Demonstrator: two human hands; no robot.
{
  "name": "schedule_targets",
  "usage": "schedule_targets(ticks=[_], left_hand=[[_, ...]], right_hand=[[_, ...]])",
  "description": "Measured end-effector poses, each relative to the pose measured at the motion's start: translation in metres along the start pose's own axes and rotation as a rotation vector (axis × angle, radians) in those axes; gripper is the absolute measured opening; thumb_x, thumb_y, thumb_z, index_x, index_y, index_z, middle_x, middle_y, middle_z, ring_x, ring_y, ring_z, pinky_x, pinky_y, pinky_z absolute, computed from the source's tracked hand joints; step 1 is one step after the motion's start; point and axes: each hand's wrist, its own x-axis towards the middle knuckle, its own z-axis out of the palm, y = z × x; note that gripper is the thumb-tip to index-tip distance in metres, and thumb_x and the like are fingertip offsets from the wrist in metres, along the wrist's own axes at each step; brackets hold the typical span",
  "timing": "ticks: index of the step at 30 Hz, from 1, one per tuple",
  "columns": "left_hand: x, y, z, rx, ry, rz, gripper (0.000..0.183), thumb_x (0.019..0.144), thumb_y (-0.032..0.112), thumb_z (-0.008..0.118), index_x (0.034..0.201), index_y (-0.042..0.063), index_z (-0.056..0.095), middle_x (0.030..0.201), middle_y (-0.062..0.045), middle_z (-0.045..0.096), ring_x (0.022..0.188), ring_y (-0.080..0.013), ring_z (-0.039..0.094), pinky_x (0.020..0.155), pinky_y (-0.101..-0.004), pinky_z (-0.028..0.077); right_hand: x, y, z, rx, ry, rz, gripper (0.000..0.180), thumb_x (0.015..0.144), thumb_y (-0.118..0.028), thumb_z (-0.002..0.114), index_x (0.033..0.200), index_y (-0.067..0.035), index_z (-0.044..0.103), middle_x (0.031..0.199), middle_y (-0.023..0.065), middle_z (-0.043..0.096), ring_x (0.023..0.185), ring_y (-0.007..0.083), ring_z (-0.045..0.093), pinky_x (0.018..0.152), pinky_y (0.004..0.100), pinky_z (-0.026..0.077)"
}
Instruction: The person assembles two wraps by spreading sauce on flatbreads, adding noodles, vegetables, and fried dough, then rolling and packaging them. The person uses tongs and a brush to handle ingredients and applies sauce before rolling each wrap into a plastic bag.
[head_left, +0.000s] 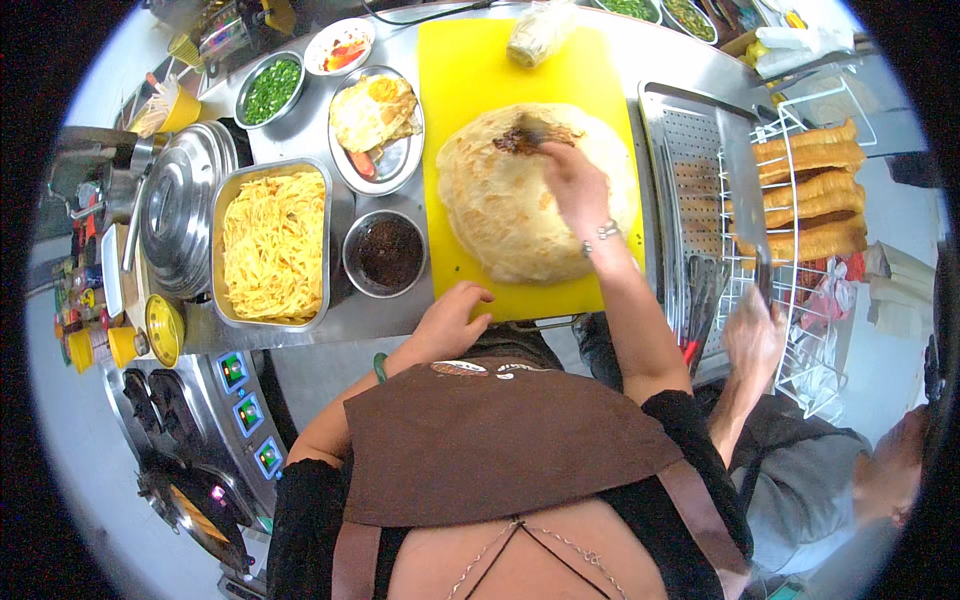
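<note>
A large round flatbread lies on a yellow cutting board. My right hand is over its upper part, fingers down at a smear of dark brown sauce. Something blurred shows at the fingertips; whether it is a brush or spoon I cannot tell. My left hand rests at the board's near left edge, fingers apart, holding nothing. Left of the board are a metal bowl of dark sauce, an oval metal dish with fried egg and a piece of sausage, and a tray of shredded yellow food.
A co-worker's hand at the right holds a broad-bladed knife beside a wire rack of fried dough sticks. A perforated metal tray adjoins the board. Chopped green onion and a lidded pot stand left.
</note>
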Motion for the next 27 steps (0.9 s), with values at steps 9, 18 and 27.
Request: schedule_targets(ticks=[9, 18, 27], left_hand=[[-0.025, -0.026, 0.002, -0.091, 0.080, -0.134, 0.030, 0.081, 0.016, 0.064, 0.106, 0.001, 0.059, 0.095, -0.015, 0.061, 0.085, -0.0300, 0.063, 0.075, -0.0374, 0.050], [-0.029, -0.023, 0.002, -0.021, 0.001, -0.049, 0.029, 0.082, 0.017, 0.065, 0.107, 0.002, 0.060, 0.098, -0.016, 0.063, 0.087, -0.0284, 0.064, 0.075, -0.0364, 0.050], [-0.031, -0.035, 0.000, -0.001, -0.041, -0.072, 0.030, 0.083, 0.018, 0.063, 0.108, 0.002, 0.061, 0.101, -0.017, 0.064, 0.092, -0.0306, 0.063, 0.080, -0.0379, 0.049]], right_hand=[[-0.016, -0.064, -0.071, -0.009, -0.709, -0.209, 0.019, 0.085, -0.013, 0.060, 0.101, -0.007, 0.067, 0.088, 0.0114, 0.067, 0.074, 0.0236, 0.064, 0.065, 0.0349, 0.050], [0.009, -0.011, -0.011, 0.454, -0.158, 0.587, 0.020, 0.089, -0.012, 0.061, 0.105, -0.001, 0.066, 0.078, 0.0029, 0.065, 0.065, 0.0065, 0.057, 0.061, 0.0205, 0.048], [-0.065, -0.063, -0.041, -0.067, -0.305, 0.163, 0.025, 0.087, -0.025, 0.056, 0.098, -0.004, 0.066, 0.099, 0.0177, 0.066, 0.091, 0.0331, 0.064, 0.081, 0.0415, 0.050]])
